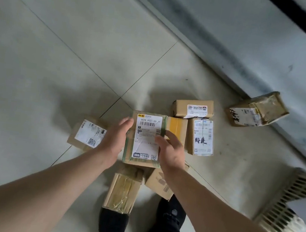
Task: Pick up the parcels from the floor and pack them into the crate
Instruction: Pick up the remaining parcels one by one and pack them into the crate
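- Left hand (113, 139) and right hand (171, 151) clasp the brown cardboard parcel with white label (145, 138) between curled fingers.
- Risk: side-only grip could slip, dropping it short of the beige slatted plastic crate (290, 208).

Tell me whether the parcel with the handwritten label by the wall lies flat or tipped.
Tipped: the parcel leans with its far edge raised against the wall's base.

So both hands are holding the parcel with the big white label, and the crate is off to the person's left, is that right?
Not quite. The head view shows the crate at the person's right, at the lower right edge. The rest stands: the left hand and the right hand hold the white-labelled parcel.
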The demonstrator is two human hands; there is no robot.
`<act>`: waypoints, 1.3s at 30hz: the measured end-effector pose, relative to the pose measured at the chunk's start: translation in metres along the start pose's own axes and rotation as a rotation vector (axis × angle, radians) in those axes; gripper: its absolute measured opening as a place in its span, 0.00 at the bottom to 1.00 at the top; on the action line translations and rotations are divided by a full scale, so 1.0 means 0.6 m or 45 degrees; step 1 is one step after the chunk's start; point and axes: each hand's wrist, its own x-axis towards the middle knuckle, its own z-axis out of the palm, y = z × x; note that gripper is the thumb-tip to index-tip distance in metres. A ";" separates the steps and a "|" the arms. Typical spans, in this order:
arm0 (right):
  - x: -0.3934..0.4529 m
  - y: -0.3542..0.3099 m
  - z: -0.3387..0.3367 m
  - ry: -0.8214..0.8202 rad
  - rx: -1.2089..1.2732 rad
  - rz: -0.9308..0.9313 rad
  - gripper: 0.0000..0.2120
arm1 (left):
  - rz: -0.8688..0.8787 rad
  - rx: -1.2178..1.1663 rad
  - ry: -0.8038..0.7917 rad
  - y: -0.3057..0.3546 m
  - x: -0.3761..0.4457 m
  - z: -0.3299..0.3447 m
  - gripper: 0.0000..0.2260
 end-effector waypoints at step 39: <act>-0.558 0.304 -0.925 0.425 0.779 -0.098 0.17 | 0.155 0.450 -0.682 -0.045 -0.755 0.821 0.15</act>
